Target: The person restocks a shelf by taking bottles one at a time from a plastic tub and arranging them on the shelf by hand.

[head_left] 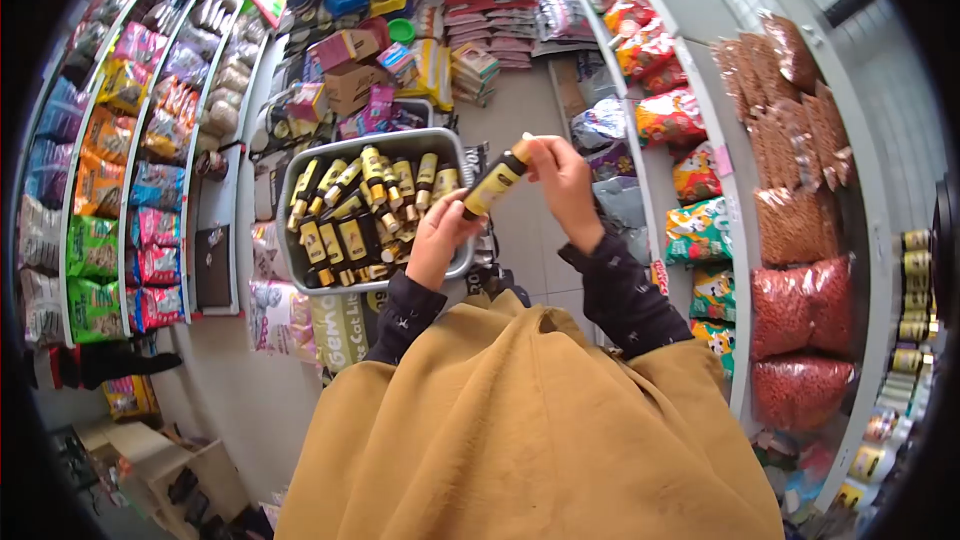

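A dark bottle (496, 183) with a yellow label and a gold-coloured cap is held up at a slant, cap end towards the upper right. My left hand (446, 238) is closed around its lower end. At the other end, the fingers of my right hand (562, 178) are pinched at the cap; a small pale tip shows just above them. To the left and slightly below, a grey plastic tub (464, 155) holds many similar dark bottles (352, 237) with yellow labels, lying and leaning in a jumble.
Shelves of colourful bagged goods (100, 180) line the left. On the right are more packets (697, 230), clear bags of brown pellets (800, 220) and bags of red pellets (803, 395). Boxes (352, 85) and stacked packs (487, 25) lie beyond the tub. Cat litter bags (345, 325) lie below it.
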Demonstrator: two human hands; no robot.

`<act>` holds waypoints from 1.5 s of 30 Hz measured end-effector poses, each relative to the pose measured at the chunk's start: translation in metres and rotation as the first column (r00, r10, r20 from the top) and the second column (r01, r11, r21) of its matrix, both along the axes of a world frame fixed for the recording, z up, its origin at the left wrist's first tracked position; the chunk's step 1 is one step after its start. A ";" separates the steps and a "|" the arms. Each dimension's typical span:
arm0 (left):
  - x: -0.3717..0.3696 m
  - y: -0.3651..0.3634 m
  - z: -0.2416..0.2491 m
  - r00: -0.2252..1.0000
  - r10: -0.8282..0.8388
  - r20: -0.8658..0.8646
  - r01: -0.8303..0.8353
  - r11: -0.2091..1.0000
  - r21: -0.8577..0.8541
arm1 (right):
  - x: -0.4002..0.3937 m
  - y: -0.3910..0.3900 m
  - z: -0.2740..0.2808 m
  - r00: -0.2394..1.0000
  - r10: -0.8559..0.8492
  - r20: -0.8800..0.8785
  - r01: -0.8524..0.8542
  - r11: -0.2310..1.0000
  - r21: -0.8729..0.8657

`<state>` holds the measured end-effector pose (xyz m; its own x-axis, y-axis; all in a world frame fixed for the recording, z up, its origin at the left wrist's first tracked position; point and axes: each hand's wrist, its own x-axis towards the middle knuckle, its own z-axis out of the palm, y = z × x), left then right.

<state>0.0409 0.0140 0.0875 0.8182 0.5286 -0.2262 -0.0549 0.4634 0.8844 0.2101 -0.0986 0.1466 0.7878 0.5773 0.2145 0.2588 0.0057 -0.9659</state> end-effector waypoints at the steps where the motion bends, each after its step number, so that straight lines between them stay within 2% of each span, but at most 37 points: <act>1: 0.003 -0.011 0.019 0.984 -0.164 0.067 0.169 0.982 -0.084 | 0.005 -0.024 0.016 0.992 0.010 -0.123 -0.003 0.998 0.057; 2: 0.008 -0.023 0.035 0.977 -0.195 0.082 0.201 0.977 -0.076 | 0.009 -0.050 0.032 0.994 -0.020 -0.107 0.027 0.998 0.063; 4: 0.022 -0.051 0.068 0.908 -0.390 0.151 0.399 0.916 -0.031 | 0.012 -0.101 0.064 0.980 -0.046 -0.192 0.059 0.996 0.062; 5: 0.027 -0.065 0.081 0.853 -0.489 0.181 0.498 0.867 -0.003 | 0.011 -0.124 0.077 0.981 -0.088 -0.175 0.101 0.992 0.070; 9: 0.057 -0.126 0.123 0.662 -0.691 0.291 0.713 0.700 0.037 | -0.005 -0.222 0.125 0.961 -0.225 -0.160 0.250 0.956 0.153; 13: 0.081 -0.177 0.149 0.453 -0.809 0.375 0.869 0.495 0.017 | -0.037 -0.291 0.156 0.901 -0.427 -0.078 0.433 0.877 0.209; 16: 0.094 -0.209 0.163 0.305 -0.870 0.389 0.937 0.348 0.044 | -0.064 -0.333 0.175 0.863 -0.504 -0.031 0.497 0.836 0.234; 18: 0.102 -0.227 0.172 0.231 -0.889 0.395 0.961 0.272 0.050 | -0.084 -0.350 0.188 0.810 -0.586 0.016 0.568 0.790 0.231; 21: 0.113 -0.246 0.181 0.026 -0.904 0.426 0.981 0.105 0.163 | -0.109 -0.362 0.211 0.728 -0.678 0.097 0.651 0.729 0.212; 24: 0.126 -0.260 0.187 -0.075 -0.898 0.433 0.982 0.010 0.191 | -0.130 -0.373 0.243 0.613 -0.713 0.340 0.745 0.665 0.052; 25: 0.129 -0.266 0.190 -0.112 -0.893 0.437 0.979 -0.025 0.201 | -0.136 -0.376 0.251 0.589 -0.730 0.347 0.766 0.641 0.050; 28: 0.138 -0.282 0.206 -0.199 -0.873 0.446 0.967 -0.101 0.234 | -0.145 -0.381 0.277 0.594 -0.660 0.460 0.766 0.638 -0.074; 33: 0.157 -0.310 0.231 -0.335 -0.803 0.493 0.928 -0.188 0.323 | -0.149 -0.374 0.325 0.475 -0.655 0.588 0.865 0.468 -0.178; 34: 0.160 -0.316 0.233 -0.356 -0.793 0.494 0.921 -0.211 0.326 | -0.147 -0.375 0.333 0.471 -0.645 0.602 0.872 0.441 -0.211; 37: 0.167 -0.331 0.241 -0.329 -0.784 0.526 0.930 -0.173 0.324 | -0.138 -0.380 0.355 0.453 -0.621 0.639 0.889 0.370 -0.270; 40: 0.173 -0.334 0.252 -0.351 -0.799 0.488 0.918 -0.192 0.346 | -0.131 -0.383 0.372 0.506 -0.657 0.559 0.862 0.353 -0.364; 42: 0.176 -0.337 0.257 -0.363 -0.805 0.470 0.912 -0.203 0.356 | -0.128 -0.383 0.381 0.511 -0.629 0.585 0.859 0.350 -0.374; 45: 0.181 -0.345 0.262 -0.384 -0.751 0.537 0.907 -0.200 0.370 | -0.120 -0.386 0.393 0.546 -0.560 0.623 0.838 0.363 -0.408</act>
<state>0.2221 -0.3307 0.3490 0.2039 -0.8624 0.4633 0.2906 0.5052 0.8126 0.0903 -0.4846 0.5393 0.9145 -0.0717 0.3982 0.1437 -0.8624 -0.4854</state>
